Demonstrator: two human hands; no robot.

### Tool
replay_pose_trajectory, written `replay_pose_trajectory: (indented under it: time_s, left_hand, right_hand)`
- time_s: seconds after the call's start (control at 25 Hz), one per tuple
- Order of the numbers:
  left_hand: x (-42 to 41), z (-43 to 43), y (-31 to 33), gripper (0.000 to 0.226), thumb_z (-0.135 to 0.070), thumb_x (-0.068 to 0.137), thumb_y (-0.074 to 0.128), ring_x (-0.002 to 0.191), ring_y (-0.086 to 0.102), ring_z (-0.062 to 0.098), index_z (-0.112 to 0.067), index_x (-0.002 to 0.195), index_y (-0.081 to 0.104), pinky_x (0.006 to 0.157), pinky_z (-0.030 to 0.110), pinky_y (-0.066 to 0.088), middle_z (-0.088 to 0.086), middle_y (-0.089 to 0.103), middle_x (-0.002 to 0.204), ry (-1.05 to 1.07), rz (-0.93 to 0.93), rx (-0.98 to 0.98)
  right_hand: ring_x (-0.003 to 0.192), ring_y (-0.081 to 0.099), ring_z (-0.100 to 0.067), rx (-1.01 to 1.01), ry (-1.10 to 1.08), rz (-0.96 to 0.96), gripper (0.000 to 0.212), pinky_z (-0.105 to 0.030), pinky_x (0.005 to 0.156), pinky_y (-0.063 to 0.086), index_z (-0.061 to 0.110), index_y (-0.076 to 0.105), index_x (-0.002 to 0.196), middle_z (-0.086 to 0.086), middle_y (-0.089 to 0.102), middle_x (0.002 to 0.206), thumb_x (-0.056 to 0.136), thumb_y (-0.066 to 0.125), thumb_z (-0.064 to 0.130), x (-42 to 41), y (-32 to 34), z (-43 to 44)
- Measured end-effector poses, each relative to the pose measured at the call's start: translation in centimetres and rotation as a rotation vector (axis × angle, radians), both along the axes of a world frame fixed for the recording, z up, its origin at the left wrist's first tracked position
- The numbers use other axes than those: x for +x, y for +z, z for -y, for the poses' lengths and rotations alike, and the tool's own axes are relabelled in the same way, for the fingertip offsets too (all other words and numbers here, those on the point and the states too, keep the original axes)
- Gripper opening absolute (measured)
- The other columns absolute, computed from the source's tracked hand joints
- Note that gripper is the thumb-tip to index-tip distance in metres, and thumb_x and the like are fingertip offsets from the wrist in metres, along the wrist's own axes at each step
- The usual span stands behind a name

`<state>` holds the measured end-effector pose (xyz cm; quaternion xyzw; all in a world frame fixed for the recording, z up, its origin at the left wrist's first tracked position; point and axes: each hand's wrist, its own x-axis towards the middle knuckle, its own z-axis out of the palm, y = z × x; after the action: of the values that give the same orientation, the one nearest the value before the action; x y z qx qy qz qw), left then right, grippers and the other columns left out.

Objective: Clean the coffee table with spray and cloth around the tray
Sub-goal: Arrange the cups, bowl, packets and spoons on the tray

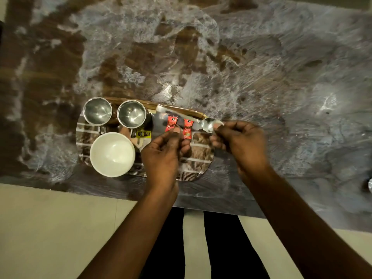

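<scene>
Pinching the lower end of a red sachet (pixel 171 123) between thumb and fingertips, a person's left hand (pixel 161 156) hovers beside the right hand (pixel 241 141), whose curled fingers grip a steel spoon (pixel 208 125) at its bowl, the handle slanting off behind the left hand's fingertips. A second sachet (pixel 188 128) hangs between the two hands; whether the left fingers also hold it cannot be told. Directly beneath both hands lies the mirrored tray (pixel 199 158), its long axis running side to side across the person: the right hand is over its right end, the left hand nearer its middle, and most of it stretches beyond the left hand. Out that way stand a steel cup (pixel 97 110), a second cup (pixel 131 113) and a white bowl (pixel 112 154). The coffee table (pixel 281 77), streaked with pale smears, spreads past the fingertips and widest beyond the right hand, the nearer one for wiping there. No spray or cloth is in view, so both hands likely need freeing first.
</scene>
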<state>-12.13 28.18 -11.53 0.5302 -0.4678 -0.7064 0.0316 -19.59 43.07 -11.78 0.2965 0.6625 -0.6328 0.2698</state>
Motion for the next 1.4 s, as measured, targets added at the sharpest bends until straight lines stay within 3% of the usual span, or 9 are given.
replay_pose_trajectory:
  time_s: [0.2,0.32,0.56,0.68,0.84,1.08,1.2,1.4]
  left_hand:
    - [2.5,-0.3,-0.7,0.008,-0.008,0.101,0.074,0.064,0.079,0.013,-0.005,0.094,0.079,0.063,0.022,0.067,0.006,0.082,0.073,0.146,0.071,0.089]
    - [3.0,-0.1,-1.2,0.008,-0.007,0.101,0.074,0.062,0.078,0.014,0.000,0.100,0.078,0.067,0.026,0.069,0.006,0.081,0.071,0.174,0.093,0.087]
    - [2.5,0.0,-2.2,0.014,-0.008,0.103,0.072,0.057,0.077,0.015,-0.003,0.091,0.077,0.066,0.029,0.070,0.007,0.080,0.069,0.119,0.143,0.051]
    - [2.6,-0.1,-2.5,0.013,-0.007,0.103,0.072,0.056,0.077,0.016,0.000,0.093,0.077,0.064,0.028,0.069,0.009,0.080,0.070,0.116,0.171,0.060]
    - [2.7,0.2,-2.7,0.014,-0.007,0.102,0.074,0.057,0.079,0.017,-0.001,0.090,0.077,0.066,0.032,0.070,0.010,0.081,0.072,0.102,0.191,0.042]
    - [2.3,0.3,-2.3,0.010,-0.003,0.098,0.077,0.054,0.078,0.018,0.000,0.089,0.076,0.059,0.030,0.069,0.010,0.082,0.071,0.107,0.227,-0.006]
    - [2.7,0.1,-2.0,0.008,-0.006,0.097,0.079,0.051,0.074,0.018,-0.002,0.091,0.075,0.052,0.029,0.066,0.003,0.075,0.059,0.111,0.226,-0.040]
    - [2.8,-2.9,0.1,0.012,-0.011,0.099,0.078,0.054,0.069,0.015,-0.007,0.088,0.073,0.049,0.026,0.060,0.003,0.075,0.067,-0.069,0.072,-0.122]
  right_hand:
    - [0.053,0.074,-0.018,0.074,0.050,0.007,0.008,-0.025,0.054,0.062,0.001,0.072,0.091,-0.011,0.076,0.063,0.092,0.080,0.002,5.0,-1.0,2.3]
    - [0.053,0.075,-0.018,0.141,0.096,-0.015,0.009,-0.027,0.053,0.061,0.006,0.074,0.087,-0.011,0.076,0.063,0.094,0.078,0.004,5.7,-1.5,2.9]
    - [0.053,0.072,-0.013,0.391,0.319,-0.243,0.012,-0.031,0.052,0.059,0.015,0.082,0.087,0.003,0.075,0.062,0.096,0.078,0.021,6.1,-1.6,2.2]
    - [0.049,0.069,-0.011,0.444,0.371,-0.268,0.010,-0.023,0.046,0.052,0.016,0.081,0.085,0.005,0.073,0.060,0.094,0.079,0.019,5.9,-1.5,2.1]
    - [0.049,0.069,-0.013,0.479,0.416,-0.310,0.011,-0.025,0.046,0.053,0.017,0.079,0.083,0.004,0.072,0.060,0.093,0.079,0.019,5.8,-1.9,2.3]
    - [0.054,0.073,-0.011,0.442,0.391,-0.329,0.007,-0.031,0.053,0.061,0.016,0.075,0.092,0.001,0.075,0.065,0.094,0.081,0.019,5.7,-1.8,2.2]
    - [0.051,0.073,-0.015,0.407,0.344,-0.312,0.011,-0.039,0.049,0.062,0.019,0.074,0.091,-0.001,0.075,0.063,0.093,0.082,0.025,5.7,-1.3,1.8]
    - [0.053,0.074,-0.024,0.264,0.112,-0.211,0.022,-0.054,0.056,0.064,0.023,0.073,0.080,-0.004,0.076,0.065,0.094,0.080,0.039,6.5,-0.5,-0.4]
